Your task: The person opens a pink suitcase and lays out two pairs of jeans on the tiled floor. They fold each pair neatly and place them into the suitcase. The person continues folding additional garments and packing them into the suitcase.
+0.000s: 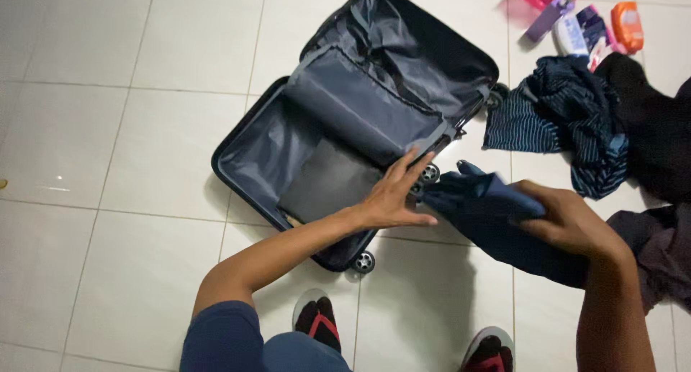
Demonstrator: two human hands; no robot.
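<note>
R hand (pixel 568 221) grips garment (pixel 489 221) — suitcase (pixel 345 127) open.

White tiled floor (pixel 108 127): an open suitcase (pixel 345 127) lies flat on it, clothes (pixel 568 113) piled beside, toiletry bottles (pixel 583 23) beyond, sandalled feet (pixel 318 318) below.

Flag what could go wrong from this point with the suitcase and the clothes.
The dark blue garment hangs loosely from the right hand, so it could unfold or drop onto the tiled floor. The open suitcase stands on wheels; pressure from the flat left hand at its rim might roll it away.
</note>
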